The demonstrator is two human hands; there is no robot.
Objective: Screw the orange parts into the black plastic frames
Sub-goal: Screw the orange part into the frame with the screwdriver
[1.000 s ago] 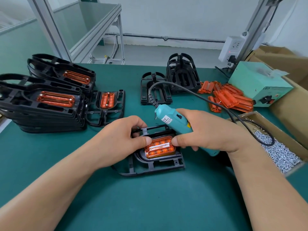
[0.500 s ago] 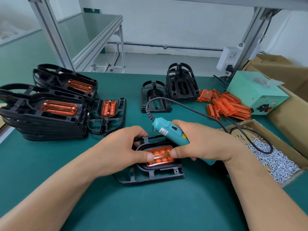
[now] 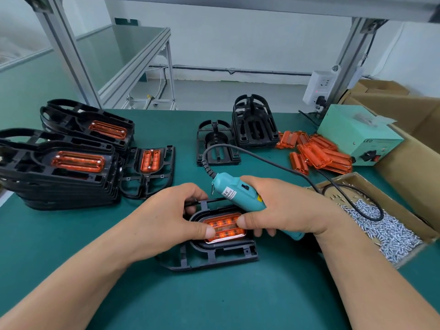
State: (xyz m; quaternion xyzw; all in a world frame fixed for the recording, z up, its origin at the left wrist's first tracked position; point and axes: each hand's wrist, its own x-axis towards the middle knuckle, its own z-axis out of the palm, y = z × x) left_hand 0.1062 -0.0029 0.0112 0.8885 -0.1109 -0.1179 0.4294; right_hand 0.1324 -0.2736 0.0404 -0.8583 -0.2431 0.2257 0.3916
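**Both hands on the orange part, driver held in the right palm**

On my feed the green table [image 3: 238, 301] fills most of the view. At its left edge I see a tall stack of frames [image 3: 35, 177] with an orange piece fitted in the top one, and a second stack [image 3: 71, 117] behind it. Just beside these lies a single fitted frame [image 3: 166, 163]. Along the right side stands a large cardboard box [image 3: 416, 144], with a pale green control box [image 3: 352, 132] in front of it. Toward the back of the table sit the empty frames [image 3: 254, 125], and a pile of loose orange parts [image 3: 319, 153] lies between them and the control box.

The black frame [image 3: 221, 256] I am working on lies flat on the table near its front middle, between the two hands. The orange part [image 3: 226, 228] sits in its oval recess.

The left hand [image 3: 171, 217] grips the frame, fingers curled over its far bar and thumb pressing the left end of the orange part. The right hand [image 3: 288, 210] is wrapped round the teal electric screwdriver [image 3: 235, 190], which lies tilted across the palm, and its thumb touches the part's right end. I cannot see the bit. The black cord [image 3: 262, 160] loops back from the driver and over the cardboard tray [image 3: 371, 184] of screws [image 3: 392, 234] to the right.
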